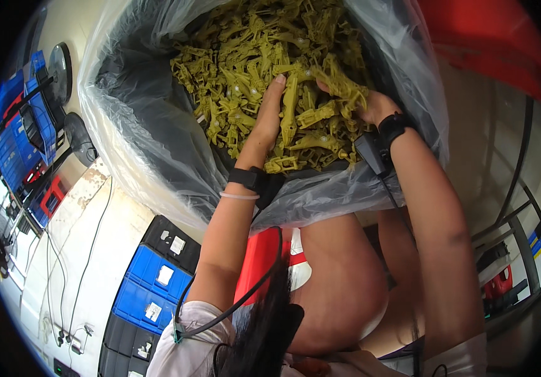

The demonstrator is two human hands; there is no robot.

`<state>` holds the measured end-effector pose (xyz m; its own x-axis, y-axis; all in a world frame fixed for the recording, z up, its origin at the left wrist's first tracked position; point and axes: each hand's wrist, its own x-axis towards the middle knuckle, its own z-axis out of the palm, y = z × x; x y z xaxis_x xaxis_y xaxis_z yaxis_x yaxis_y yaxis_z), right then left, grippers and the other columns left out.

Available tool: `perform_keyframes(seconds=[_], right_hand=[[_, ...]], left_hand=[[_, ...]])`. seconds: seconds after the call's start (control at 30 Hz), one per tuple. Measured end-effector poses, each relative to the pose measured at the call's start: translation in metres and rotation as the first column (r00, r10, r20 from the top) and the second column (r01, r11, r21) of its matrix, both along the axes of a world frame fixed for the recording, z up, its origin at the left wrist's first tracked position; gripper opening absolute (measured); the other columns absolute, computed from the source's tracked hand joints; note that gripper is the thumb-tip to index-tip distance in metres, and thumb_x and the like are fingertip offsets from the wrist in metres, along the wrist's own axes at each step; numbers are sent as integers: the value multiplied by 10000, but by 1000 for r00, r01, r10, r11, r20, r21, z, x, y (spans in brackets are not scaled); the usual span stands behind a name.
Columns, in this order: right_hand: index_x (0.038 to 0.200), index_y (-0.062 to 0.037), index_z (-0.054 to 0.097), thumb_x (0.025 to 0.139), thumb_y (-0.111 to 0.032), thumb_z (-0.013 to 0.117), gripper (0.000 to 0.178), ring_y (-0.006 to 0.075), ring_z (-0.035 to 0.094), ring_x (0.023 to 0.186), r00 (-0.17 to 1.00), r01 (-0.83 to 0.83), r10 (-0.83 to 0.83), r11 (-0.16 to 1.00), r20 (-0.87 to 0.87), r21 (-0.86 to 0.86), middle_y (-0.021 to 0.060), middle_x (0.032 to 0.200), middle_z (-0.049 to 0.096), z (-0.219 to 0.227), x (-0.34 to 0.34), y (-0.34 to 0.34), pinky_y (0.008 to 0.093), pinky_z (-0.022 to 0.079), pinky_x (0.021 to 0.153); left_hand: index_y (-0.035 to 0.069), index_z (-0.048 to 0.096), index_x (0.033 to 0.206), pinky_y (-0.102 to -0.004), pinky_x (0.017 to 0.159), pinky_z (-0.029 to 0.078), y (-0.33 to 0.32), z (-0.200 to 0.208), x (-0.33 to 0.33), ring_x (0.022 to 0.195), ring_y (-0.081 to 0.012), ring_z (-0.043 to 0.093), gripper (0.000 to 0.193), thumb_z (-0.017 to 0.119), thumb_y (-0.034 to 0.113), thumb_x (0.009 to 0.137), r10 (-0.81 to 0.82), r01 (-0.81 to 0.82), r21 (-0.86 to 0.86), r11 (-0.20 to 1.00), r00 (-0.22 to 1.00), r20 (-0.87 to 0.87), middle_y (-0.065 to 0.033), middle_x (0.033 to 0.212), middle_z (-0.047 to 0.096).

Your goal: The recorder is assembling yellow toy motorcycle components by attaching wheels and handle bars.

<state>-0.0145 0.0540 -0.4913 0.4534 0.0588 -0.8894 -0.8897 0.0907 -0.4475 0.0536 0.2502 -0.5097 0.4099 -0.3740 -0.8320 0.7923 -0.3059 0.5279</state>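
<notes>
A heap of olive-yellow moulded plastic parts (239, 81) lies inside a bin lined with a clear plastic bag (138, 151). The parts are thin, jointed-looking and tangled together; their exact kind is not clear. My left hand (270, 116) reaches into the heap, its one visible finger stretched straight against a long part (290, 110); the other fingers are hidden. At the right side of the heap, my right hand (374, 108) is curled around a clump of the same parts (346, 88), which covers most of its fingers.
Black wrist straps with small devices (374, 154) and cables sit on both my wrists. Blue crates (151, 283) and black crates (170, 242) stand at lower left. A red surface (496, 44) is at upper right, and a metal frame (525, 245) stands at right. Red stool-like plastic (258, 264) shows below the bin.
</notes>
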Motion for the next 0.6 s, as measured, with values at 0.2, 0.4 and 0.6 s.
perform_keyframes(seconds=[0.2, 0.4, 0.6], right_hand=[[1360, -96, 487, 881, -356, 670, 575, 157, 550, 1116, 882, 470, -422, 828, -211, 306, 60, 1343, 526, -14, 9, 12, 274, 430, 937], [1313, -78, 533, 856, -373, 701, 570, 136, 547, 1127, 780, 621, -588, 683, -214, 384, 38, 1291, 561, -26, 6, 18, 293, 439, 943], [1472, -112, 236, 756, -384, 800, 951, 219, 504, 1210, 798, 582, -588, 694, -133, 425, 99, 1369, 460, -28, 7, 16, 380, 491, 907]], left_hand=[[45, 371, 1430, -349, 1099, 257, 1, 1, 11, 1305, -234, 390, 695, 396, 550, 953, 136, -131, -223, 966, 991, 4, -128, 1411, 427], [123, 345, 1451, -341, 977, 444, -1, -9, 11, 1210, -232, 495, 628, 401, 525, 971, -4, 28, -144, 989, 986, 167, -131, 1392, 422], [121, 399, 1414, -353, 1042, 327, -7, 9, 12, 1271, -248, 407, 606, 406, 519, 957, 83, -67, -195, 978, 994, 75, -132, 1405, 399]])
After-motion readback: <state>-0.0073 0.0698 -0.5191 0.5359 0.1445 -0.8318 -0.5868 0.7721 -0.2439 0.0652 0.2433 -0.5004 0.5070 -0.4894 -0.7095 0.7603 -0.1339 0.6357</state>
